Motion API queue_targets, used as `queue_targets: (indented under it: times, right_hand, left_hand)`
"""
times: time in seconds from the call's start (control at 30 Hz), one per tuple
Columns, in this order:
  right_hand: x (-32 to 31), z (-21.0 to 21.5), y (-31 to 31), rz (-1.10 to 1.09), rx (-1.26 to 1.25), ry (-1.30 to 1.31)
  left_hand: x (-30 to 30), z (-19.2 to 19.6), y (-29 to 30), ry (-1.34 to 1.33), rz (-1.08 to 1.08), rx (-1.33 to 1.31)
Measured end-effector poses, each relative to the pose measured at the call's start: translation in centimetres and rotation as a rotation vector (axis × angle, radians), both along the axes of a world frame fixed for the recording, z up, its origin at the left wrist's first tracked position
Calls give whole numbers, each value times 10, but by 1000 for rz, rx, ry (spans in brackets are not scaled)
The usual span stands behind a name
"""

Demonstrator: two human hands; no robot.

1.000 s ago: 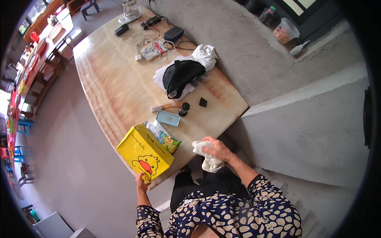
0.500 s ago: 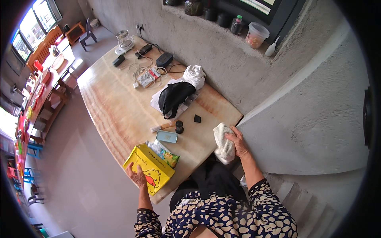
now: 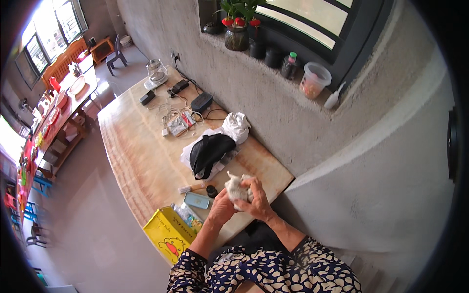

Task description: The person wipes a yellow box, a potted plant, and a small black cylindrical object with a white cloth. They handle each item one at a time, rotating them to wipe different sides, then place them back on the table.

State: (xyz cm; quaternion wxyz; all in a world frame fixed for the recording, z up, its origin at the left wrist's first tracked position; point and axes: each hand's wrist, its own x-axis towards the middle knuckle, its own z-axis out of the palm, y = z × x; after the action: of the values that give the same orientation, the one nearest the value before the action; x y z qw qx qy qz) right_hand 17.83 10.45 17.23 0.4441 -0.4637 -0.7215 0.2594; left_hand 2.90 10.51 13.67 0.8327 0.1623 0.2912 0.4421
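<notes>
Both hands meet over the near end of a long wooden table point(image 3: 141, 161). My right hand point(image 3: 256, 198) and my left hand point(image 3: 222, 207) are closed together around a small white cloth point(image 3: 235, 188), bunched into a ball between them. A yellow bag with a duck picture point(image 3: 168, 234) stands at the table's near edge, left of my left forearm, with plastic packets point(image 3: 186, 215) sticking out of it. A light blue flat case point(image 3: 197, 199), a small black round object point(image 3: 211, 191) and a small brush point(image 3: 191, 188) lie just left of the hands.
A black bag on white cloth point(image 3: 209, 152) and a crumpled white cloth point(image 3: 237, 126) lie mid-table. Cables, a black box point(image 3: 201, 101) and a glass kettle point(image 3: 157, 73) sit at the far end. A concrete wall with a plant point(image 3: 238, 24) and jars on the sill runs along the right.
My left hand has let go of the yellow bag and come up to the right hand. The white cloth, held loose in the right hand before, is now balled between both hands. The view shifted.
</notes>
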Motion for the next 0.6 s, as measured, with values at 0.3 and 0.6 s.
queue_targets:
  times: [0.3,0.6]
  right_hand:
    - [74,26,105,268,-299,191]
    - [156,50,205,-249,-17,351]
  left_hand:
    - [96,31,93,236,424,339]
    - [82,73,213,731,248,360]
